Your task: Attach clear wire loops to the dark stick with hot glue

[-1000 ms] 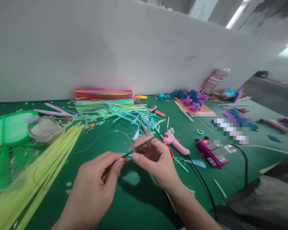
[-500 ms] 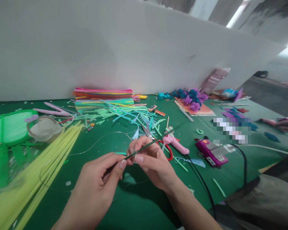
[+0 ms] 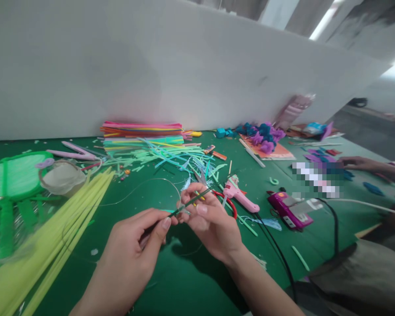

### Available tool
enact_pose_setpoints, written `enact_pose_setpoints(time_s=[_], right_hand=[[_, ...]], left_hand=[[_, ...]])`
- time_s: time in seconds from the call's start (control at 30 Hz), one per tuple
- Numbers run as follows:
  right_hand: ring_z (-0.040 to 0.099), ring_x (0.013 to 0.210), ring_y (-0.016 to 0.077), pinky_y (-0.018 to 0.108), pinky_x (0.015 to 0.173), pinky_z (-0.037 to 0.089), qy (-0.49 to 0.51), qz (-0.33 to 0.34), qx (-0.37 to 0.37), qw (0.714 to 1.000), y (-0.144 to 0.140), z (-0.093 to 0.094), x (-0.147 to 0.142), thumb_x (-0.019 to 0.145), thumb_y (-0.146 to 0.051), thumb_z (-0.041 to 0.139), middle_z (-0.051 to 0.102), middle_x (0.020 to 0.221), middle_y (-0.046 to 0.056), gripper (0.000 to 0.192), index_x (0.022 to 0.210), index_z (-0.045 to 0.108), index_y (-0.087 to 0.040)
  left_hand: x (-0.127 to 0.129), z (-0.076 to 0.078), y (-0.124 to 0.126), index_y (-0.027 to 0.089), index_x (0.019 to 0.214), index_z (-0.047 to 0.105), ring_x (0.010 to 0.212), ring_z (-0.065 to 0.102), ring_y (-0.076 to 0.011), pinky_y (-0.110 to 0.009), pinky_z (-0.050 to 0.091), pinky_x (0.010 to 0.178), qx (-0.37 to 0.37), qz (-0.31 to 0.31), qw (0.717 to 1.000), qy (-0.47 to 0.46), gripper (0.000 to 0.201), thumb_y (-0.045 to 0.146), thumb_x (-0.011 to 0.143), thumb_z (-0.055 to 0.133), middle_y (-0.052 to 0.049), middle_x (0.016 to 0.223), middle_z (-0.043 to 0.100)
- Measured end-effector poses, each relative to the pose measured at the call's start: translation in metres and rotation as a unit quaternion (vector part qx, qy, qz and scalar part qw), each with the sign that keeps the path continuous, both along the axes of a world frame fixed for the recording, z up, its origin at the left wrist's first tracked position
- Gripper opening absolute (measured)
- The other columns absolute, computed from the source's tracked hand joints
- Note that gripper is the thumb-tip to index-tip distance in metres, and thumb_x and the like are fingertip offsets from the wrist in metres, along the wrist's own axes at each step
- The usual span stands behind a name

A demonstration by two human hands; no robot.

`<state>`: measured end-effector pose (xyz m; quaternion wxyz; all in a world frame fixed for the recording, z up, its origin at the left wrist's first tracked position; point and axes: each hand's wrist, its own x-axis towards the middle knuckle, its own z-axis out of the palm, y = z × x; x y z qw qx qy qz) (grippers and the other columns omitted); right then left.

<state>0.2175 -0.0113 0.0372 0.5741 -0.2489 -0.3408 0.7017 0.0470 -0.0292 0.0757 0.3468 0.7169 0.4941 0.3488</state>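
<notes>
A thin dark green stem (image 3: pixel 194 199) slants up to the right from my left hand (image 3: pixel 140 239), whose thumb and forefinger are closed on its lower end. My right hand (image 3: pixel 213 221) is just right of it, fingers curled behind the stem and thumb raised away from it. A fine clear wire (image 3: pixel 145 183) loops over from the left and runs to my right fingertips, which appear to pinch it against the stem; the exact contact is small and blurred. Red-handled scissors (image 3: pixel 230 204) lie behind my right hand, partly hidden, beside a pink glue gun (image 3: pixel 242 197).
Yellow-green pipe cleaners (image 3: pixel 69 228) and a green woven piece (image 3: pixel 16 180) lie left. Coloured pipe cleaners (image 3: pixel 143 131) are stacked against the white wall. A magenta device (image 3: pixel 289 210) with cables sits right. Another person's hand (image 3: pixel 358 164) reaches in at far right.
My right hand has turned, opening its thumb away from the stem. The stem's far end now reaches less far past my fingers. The other person's hand has moved at the right.
</notes>
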Motion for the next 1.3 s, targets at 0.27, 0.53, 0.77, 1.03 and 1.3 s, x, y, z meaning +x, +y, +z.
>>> enact_pose_setpoints(time_s=[0.27,0.53,0.77,1.03,1.3], right_hand=[[0.058,0.072,0.0151,0.03,0.071,0.048,-0.012,0.01,-0.005,1.0,0.001,0.001,0.001,0.067,-0.034,0.08,0.063,0.083,0.001,0.023,0.086,0.072,-0.024],[0.057,0.07,0.0129,0.027,0.07,0.046,0.03,0.073,-0.02,0.997,0.0,-0.001,-0.003,0.066,-0.035,0.081,0.06,0.079,-0.001,0.024,0.084,0.071,-0.024],[0.057,0.069,0.0134,0.028,0.069,0.046,0.01,0.062,-0.012,0.998,-0.001,-0.003,-0.005,0.069,-0.04,0.079,0.063,0.079,0.0,0.024,0.084,0.069,-0.024],[0.058,0.069,0.0145,0.028,0.067,0.047,-0.006,0.043,-0.009,0.999,-0.002,-0.002,-0.007,0.069,-0.046,0.078,0.064,0.078,0.0,0.027,0.083,0.07,-0.024],[0.055,0.072,0.0134,0.027,0.069,0.046,-0.034,-0.036,0.016,0.999,0.0,-0.004,0.0,0.074,-0.037,0.076,0.062,0.079,0.0,0.02,0.09,0.073,-0.025]], left_hand=[[0.0,-0.001,0.001,0.024,0.089,0.074,0.055,0.057,-0.0115,-0.019,0.044,0.049,-0.017,0.001,1.0,-0.005,0.025,0.038,0.093,0.054,0.004,0.063,0.064],[0.001,-0.001,0.0,0.023,0.086,0.074,0.056,0.058,-0.011,-0.019,0.044,0.051,-0.015,-0.008,1.0,-0.015,0.024,0.036,0.093,0.055,0.004,0.063,0.065],[0.0,-0.001,0.0,0.022,0.084,0.073,0.055,0.056,-0.0118,-0.02,0.043,0.049,-0.02,-0.005,1.0,-0.01,0.027,0.038,0.093,0.053,0.003,0.062,0.062],[0.0,0.0,0.0,0.023,0.08,0.07,0.055,0.056,-0.011,-0.019,0.043,0.049,-0.018,-0.006,1.0,-0.015,0.026,0.038,0.093,0.054,0.004,0.062,0.062],[-0.001,-0.002,0.0,0.024,0.082,0.071,0.057,0.059,-0.0108,-0.019,0.044,0.051,0.015,0.009,1.0,0.009,0.025,0.037,0.094,0.053,0.004,0.067,0.066]])
